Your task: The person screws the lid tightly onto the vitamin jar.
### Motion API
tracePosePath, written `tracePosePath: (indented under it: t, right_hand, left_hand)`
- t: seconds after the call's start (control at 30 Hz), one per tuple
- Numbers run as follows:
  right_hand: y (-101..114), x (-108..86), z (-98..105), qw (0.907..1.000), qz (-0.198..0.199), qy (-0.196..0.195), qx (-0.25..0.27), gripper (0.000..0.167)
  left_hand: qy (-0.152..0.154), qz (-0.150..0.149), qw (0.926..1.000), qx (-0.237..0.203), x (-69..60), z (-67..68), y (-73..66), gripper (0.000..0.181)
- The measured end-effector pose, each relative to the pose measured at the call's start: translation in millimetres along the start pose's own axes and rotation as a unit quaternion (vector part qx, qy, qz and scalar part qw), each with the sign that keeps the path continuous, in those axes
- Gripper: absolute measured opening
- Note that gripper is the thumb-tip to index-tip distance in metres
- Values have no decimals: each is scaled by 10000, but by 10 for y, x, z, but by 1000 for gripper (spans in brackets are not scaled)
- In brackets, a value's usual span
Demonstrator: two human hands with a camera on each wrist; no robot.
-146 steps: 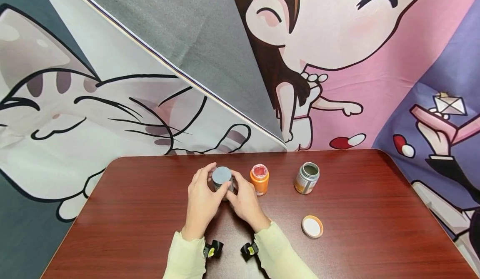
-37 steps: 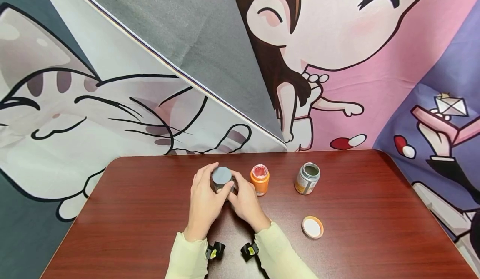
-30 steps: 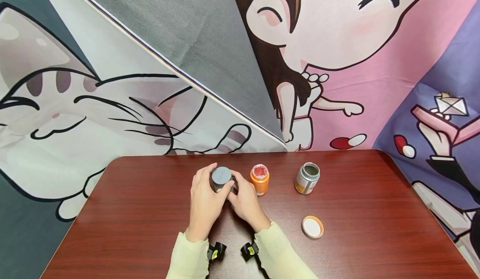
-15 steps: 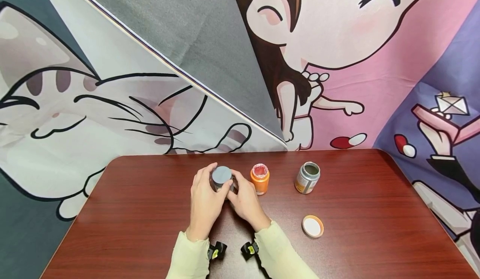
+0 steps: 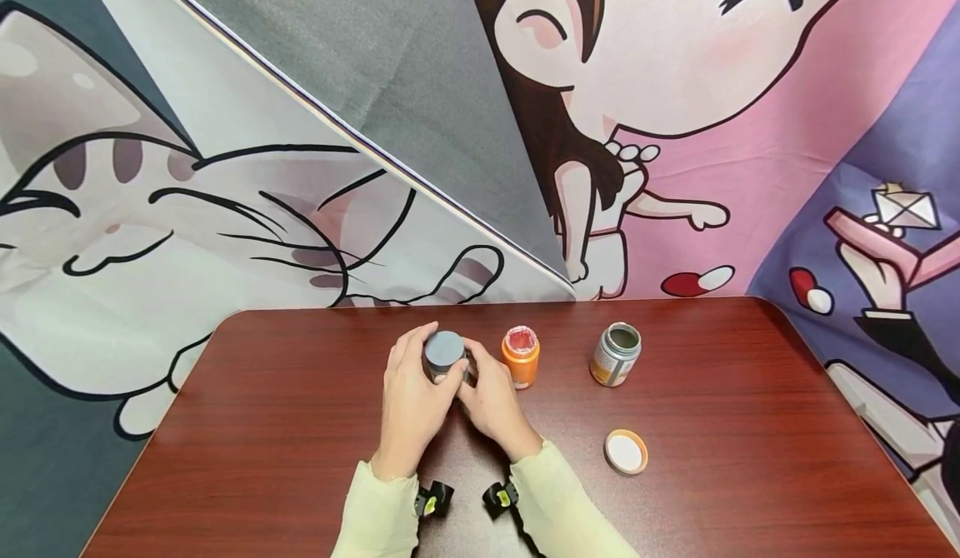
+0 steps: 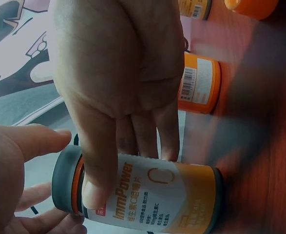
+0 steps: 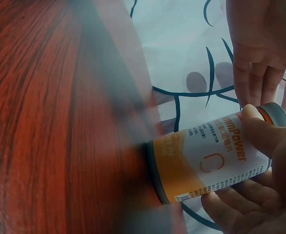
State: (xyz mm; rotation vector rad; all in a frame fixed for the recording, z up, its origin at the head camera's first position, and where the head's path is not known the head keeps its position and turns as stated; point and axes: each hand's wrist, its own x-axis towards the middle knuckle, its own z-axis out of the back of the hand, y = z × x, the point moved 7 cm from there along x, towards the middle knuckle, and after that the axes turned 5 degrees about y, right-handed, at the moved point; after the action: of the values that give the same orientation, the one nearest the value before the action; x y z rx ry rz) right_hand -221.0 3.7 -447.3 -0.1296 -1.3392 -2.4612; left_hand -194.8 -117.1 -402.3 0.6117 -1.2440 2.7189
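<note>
A white-and-orange ImmPower vitamin C bottle [image 6: 157, 195] stands roughly upright toward the far side of the red-brown wooden bench [image 5: 240, 425], between a person's two bare hands. The left hand [image 5: 408, 415] curls round its gray lid [image 5: 445, 348], thumb on the near side and fingers reaching round the other side. The right hand [image 5: 497, 404] pinches the body just below, its thumb lying across the printed label near the neck and its fingers curled behind. The lid sits on the bottle, and an orange band shows beneath it in the left wrist view. In the head view the hands hide most of the bottle's body.

Just to the right of the right hand stands an orange bottle [image 5: 521, 366], its mouth open and edged with whitish, ragged material round a red interior. Farther right is a gray jar [image 5: 613, 358] with an orange-and-white label, also upright, its mouth open on a dark inside. Nearer the person, below that jar, a round orange-rimmed cap [image 5: 626, 452] lies with its white inner face up.

Pale yellow sleeves [image 5: 379, 508] cover the forearms, and a small black camera [image 5: 437, 500] sits at the left wrist. Behind the bench hangs a cartoon-printed backdrop [image 5: 675, 166].
</note>
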Motion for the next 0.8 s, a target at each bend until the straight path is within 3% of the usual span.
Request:
tracePosePath:
  t: [0.27,0.47,0.8]
  right_hand:
    - [-7,-1,-6,10000,-31,37,-6,43]
    - [-6,-2,-12,9999,-77,99,35,45]
    - [-5,-4,-4,10000,-55,55,22,45]
  left_hand:
    - [-263,110,9996,-25,-17,4,13,63]
    - [-281,184,9994,-9,-23,-5,22,62]
    - [159,94,9998,99,13,-24,24,55]
